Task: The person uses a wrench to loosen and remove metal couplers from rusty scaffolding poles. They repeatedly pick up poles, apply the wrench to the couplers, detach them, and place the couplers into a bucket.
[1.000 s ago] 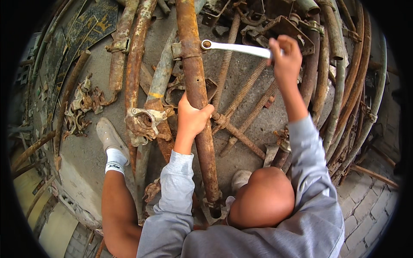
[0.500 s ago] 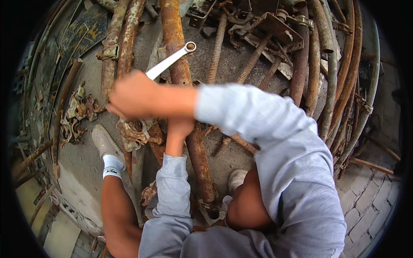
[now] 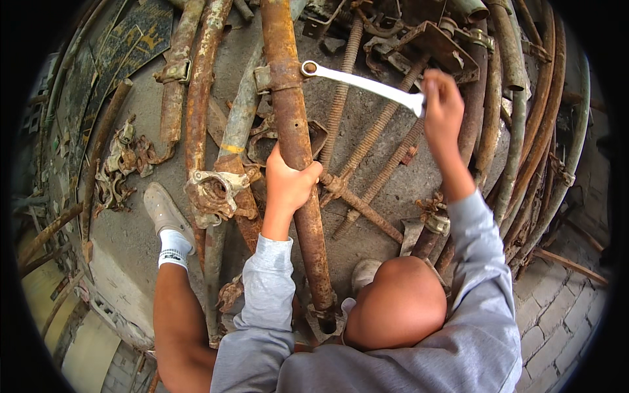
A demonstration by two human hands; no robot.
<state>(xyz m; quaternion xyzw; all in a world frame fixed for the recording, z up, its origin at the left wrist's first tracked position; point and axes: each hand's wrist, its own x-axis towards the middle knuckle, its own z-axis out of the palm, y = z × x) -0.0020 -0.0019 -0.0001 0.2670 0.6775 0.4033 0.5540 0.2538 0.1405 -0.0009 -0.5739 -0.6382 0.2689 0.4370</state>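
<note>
My left hand (image 3: 288, 183) is closed round a rusty steel pipe (image 3: 295, 124) that runs from the top of the view down between my legs. Gripped in my right hand (image 3: 444, 105), at the right, is a silvery combination wrench (image 3: 367, 83). The wrench's ring end meets the pipe's right side, level with a rusty clamp band (image 3: 262, 79) around the pipe; whether the ring sits on a bolt or nut there, I cannot tell. Beneath the pipe, just above my left hand, lies a rusty bracket (image 3: 261, 139).
Rusty scaffold couplers (image 3: 215, 193) lie left of my left forearm, with more couplers (image 3: 121, 164) farther left. Threaded rods (image 3: 386, 112) spread over the concrete floor to the right. Curved pipes (image 3: 534, 124) are stacked at the far right. My shoe (image 3: 167, 208) is on the left.
My right hand has swung from the left, across my left arm, to the right of the pipe, turning the wrench with it. My left hand, now uncovered, holds the pipe.
</note>
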